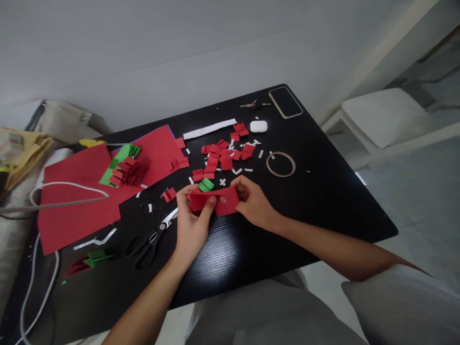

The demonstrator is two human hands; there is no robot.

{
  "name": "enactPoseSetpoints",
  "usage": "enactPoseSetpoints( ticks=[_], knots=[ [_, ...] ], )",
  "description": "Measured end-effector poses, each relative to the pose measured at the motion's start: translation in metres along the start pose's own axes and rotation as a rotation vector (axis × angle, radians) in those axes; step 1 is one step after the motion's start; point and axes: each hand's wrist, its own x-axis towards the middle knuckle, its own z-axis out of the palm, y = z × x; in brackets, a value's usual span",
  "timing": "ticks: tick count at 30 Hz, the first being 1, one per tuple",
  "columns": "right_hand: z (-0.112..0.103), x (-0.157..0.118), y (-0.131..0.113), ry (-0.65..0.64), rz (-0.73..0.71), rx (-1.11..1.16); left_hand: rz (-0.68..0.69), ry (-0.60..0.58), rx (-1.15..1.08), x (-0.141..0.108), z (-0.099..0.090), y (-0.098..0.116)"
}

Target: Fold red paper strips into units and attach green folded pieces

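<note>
A folded strip of red paper (227,201) is held between both hands above the black table. My left hand (192,223) grips its left part, with the thumb pressed on the front. At the strip's right end, my right hand (254,201) pinches the edge with curled fingers. Just behind the strip lies a small folded green paper (206,185). Black-handled scissors (153,239) lie beside my left hand, their blades partly behind it. Several small folded red pieces (226,160) are scattered beyond the hands among white paper scraps.
Large red sheets (79,206) cover the table's left side, with folded red and green pieces on top. White cables (53,273) run along the left edge. Farther back are a white strip (209,128), keys (255,104), a phone (286,102), a white case (258,126) and a ring (281,173).
</note>
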Motion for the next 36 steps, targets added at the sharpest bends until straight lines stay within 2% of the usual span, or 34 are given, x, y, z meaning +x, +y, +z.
enactPoseSetpoints(
  ticks=[4,9,16,26,31,36],
  knots=[
    [0.0,0.001,-0.003,-0.004,0.039,0.025,-0.123,-0.069,-0.184,0.002,-0.002,-0.004],
    [-0.001,0.003,-0.006,-0.024,0.137,0.084,-0.111,-0.126,-0.281,0.005,-0.007,-0.007],
    [0.002,-0.001,-0.008,-0.058,0.196,0.102,-0.025,-0.12,-0.11,0.003,-0.005,0.001],
    [0.002,-0.001,-0.01,-0.048,0.134,0.061,0.002,-0.114,0.005,0.001,-0.001,0.001],
    [0.002,-0.001,-0.009,-0.055,0.089,0.051,0.048,-0.121,0.012,0.003,-0.001,0.001],
    [0.001,0.0,-0.008,-0.058,0.096,0.101,0.035,-0.159,-0.027,0.006,-0.003,0.0]
  ],
)
